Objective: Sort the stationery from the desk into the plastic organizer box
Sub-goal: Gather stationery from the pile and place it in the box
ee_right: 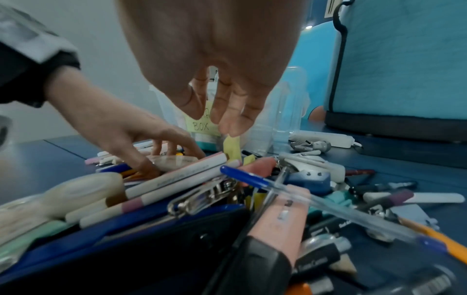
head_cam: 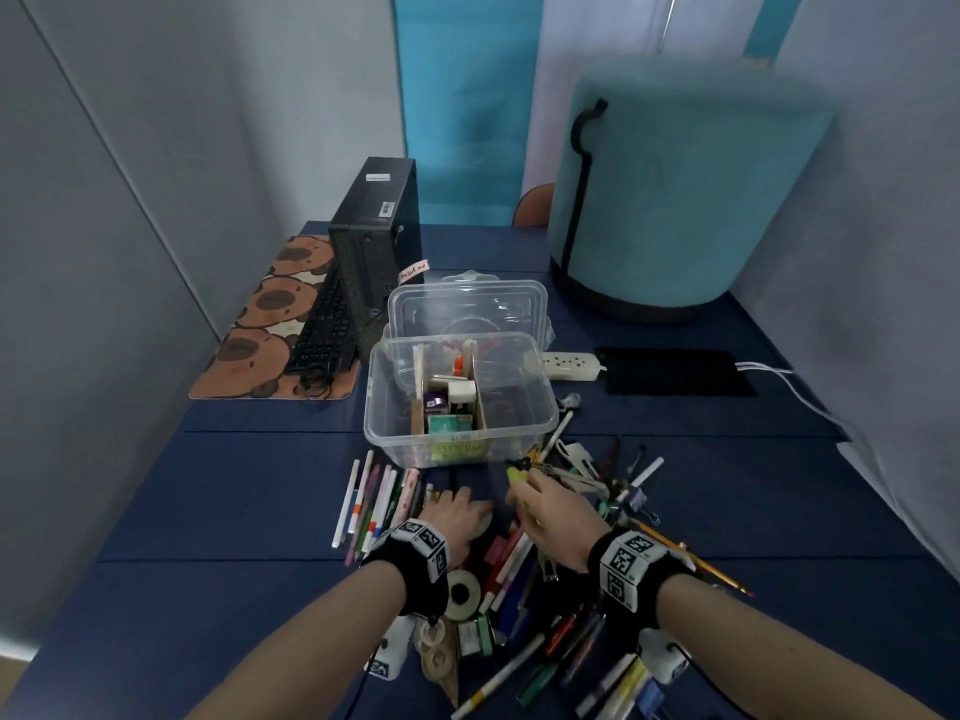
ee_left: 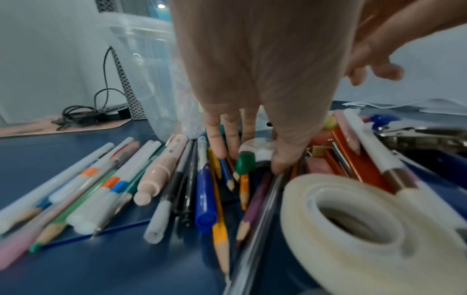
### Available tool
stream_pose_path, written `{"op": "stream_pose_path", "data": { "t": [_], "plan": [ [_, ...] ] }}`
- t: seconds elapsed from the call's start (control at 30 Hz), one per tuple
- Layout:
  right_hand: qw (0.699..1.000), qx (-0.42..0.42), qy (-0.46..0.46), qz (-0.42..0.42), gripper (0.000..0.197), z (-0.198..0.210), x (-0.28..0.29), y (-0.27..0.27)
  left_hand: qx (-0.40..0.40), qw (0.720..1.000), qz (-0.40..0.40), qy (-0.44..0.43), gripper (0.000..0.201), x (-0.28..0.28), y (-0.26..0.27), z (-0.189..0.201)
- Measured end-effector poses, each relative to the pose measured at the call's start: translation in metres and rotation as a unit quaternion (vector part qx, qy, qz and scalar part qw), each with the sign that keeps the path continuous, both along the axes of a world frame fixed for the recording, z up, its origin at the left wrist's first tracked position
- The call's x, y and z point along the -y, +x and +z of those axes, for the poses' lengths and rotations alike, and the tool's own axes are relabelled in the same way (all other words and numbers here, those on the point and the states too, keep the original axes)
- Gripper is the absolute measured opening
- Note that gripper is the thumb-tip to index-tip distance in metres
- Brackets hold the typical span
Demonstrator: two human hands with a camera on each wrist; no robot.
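Sitting closest, tape roll (head_cam: 461,593): parked by the left wrist, in the stationery heap (head_cam: 550,605).
Left hand (head_cam: 457,517): fingers spread and straight, tips down among pencils, gripping nothing.
Right hand (head_cam: 558,511): fingertips pinching a yellow sticky strip (ee_right: 232,147) over the heap.
Pen row (head_cam: 374,504): lined up left of the hands.
Organizer box (head_cam: 460,402): just beyond, lid off, middle compartment filled.

Both bare forearms reaching forward side by side, black wristbands on each, left hand (head_cam: 457,514) palm down with straight fingers (ee_left: 217,143) spread low, right hand (head_cam: 556,511) raised slightly, fingertips (ee_right: 228,121) pinching together.
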State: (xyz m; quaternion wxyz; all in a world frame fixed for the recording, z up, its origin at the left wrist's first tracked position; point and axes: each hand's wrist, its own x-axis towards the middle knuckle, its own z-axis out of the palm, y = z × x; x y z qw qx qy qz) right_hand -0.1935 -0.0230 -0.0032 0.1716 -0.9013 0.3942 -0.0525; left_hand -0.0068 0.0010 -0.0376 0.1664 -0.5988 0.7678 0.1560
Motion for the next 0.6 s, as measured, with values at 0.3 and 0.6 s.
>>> {"op": "stream_pose_path", "data": {
  "t": [0.3, 0.6],
  "plan": [
    [0.997, 0.0, 0.056, -0.062, 0.018, -0.001, 0.003, -0.014, -0.198, 0.972, 0.125, -0.009, 0.063, -0.007, 0.047, 0.028],
    [0.969, 0.028, 0.133, -0.205, 0.012, 0.0, 0.012, -0.07, -0.196, 0.909, 0.355, -0.095, 0.027, -0.051, 0.104, 0.018]
  ]
}}
